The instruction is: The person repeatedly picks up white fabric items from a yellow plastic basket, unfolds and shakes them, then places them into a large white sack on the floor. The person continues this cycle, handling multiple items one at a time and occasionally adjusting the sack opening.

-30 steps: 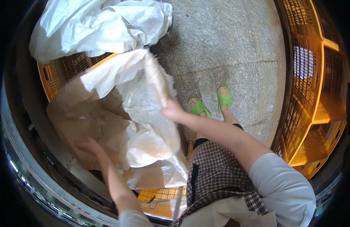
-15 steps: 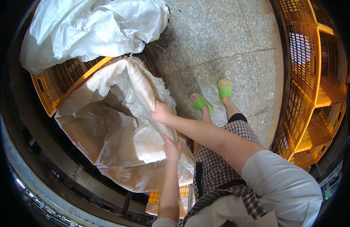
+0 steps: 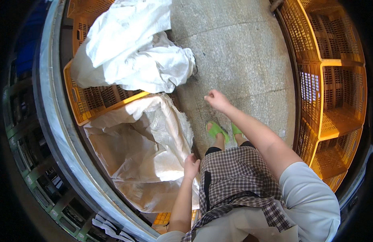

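Note:
A large white woven sack [image 3: 132, 159] lines a yellow crate on the left, its mouth spread wide and its frayed edge folded over the near side. At that edge, my left hand [image 3: 191, 166] has its thumb apart from the fingers, beside or lightly touching the fabric. Away from the sack, my right hand [image 3: 217, 100] hovers over the floor with curled fingers and nothing visible in them. The inside of the sack shows creased folds, partly in shadow.
Another bunched white sack [image 3: 126, 52] lies over a yellow crate [image 3: 104, 101] beyond the lined one. Yellow crates [image 3: 321, 99] stand stacked along the right. A metal rail [image 3: 79, 165] curves past on the left. My green slippers [image 3: 217, 131] are on the grey floor [image 3: 235, 52].
My right hand has let go of the sack's edge and moved right, over the floor. My left hand stays by the near edge. The view has shifted, showing more of the left side.

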Demonstrator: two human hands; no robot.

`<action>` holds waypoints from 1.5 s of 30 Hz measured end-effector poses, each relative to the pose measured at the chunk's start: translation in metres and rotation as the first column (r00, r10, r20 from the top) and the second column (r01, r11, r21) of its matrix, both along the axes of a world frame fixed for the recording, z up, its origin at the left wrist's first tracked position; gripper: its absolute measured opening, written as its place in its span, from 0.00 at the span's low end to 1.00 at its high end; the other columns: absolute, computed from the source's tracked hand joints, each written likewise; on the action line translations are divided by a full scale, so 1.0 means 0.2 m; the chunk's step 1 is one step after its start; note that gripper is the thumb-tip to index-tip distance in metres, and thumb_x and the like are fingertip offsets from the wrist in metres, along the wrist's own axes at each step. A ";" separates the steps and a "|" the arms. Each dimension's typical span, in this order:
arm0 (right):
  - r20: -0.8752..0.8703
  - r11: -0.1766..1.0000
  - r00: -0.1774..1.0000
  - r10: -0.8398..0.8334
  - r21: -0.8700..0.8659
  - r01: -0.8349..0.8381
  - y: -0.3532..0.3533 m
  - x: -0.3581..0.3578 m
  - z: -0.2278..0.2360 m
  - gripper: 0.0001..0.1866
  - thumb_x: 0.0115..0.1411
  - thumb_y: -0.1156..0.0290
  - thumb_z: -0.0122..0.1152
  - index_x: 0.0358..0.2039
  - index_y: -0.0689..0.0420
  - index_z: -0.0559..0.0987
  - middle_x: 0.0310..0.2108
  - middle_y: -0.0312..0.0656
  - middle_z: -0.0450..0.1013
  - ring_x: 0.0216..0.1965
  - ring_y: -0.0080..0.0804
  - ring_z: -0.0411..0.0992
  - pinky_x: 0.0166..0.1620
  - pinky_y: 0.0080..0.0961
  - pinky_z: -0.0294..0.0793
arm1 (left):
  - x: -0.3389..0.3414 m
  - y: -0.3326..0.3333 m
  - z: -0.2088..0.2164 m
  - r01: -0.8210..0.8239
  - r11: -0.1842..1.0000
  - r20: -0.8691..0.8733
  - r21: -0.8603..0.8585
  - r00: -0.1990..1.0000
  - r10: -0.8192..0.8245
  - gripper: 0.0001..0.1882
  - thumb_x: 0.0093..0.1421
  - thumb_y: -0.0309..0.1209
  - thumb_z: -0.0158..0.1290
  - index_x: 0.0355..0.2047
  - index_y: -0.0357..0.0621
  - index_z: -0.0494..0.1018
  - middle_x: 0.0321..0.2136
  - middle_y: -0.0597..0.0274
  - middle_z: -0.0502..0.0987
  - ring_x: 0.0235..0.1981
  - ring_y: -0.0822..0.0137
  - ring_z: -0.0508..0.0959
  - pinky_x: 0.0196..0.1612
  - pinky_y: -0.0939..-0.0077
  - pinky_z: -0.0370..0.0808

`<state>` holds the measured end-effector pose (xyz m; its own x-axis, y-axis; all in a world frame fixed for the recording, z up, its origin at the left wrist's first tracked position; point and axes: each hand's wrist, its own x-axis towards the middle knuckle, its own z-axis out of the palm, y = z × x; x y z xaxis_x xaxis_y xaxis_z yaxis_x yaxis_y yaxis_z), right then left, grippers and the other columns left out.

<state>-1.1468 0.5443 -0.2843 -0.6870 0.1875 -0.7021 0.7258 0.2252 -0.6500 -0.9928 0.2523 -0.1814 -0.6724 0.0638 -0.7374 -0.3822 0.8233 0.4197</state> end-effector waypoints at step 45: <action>0.002 0.970 0.997 0.081 -0.229 -0.078 -0.59 -1.78 -0.22 0.34 0.46 0.61 0.65 0.49 0.69 0.65 0.48 0.54 0.66 0.48 0.46 0.67 0.51 0.33 0.67 | -0.67 0.40 0.01 -0.679 0.724 0.422 0.121 0.696 0.581 0.14 0.59 0.29 0.51 0.45 0.38 0.68 0.38 0.61 0.75 0.39 0.72 0.74 0.46 0.79 0.69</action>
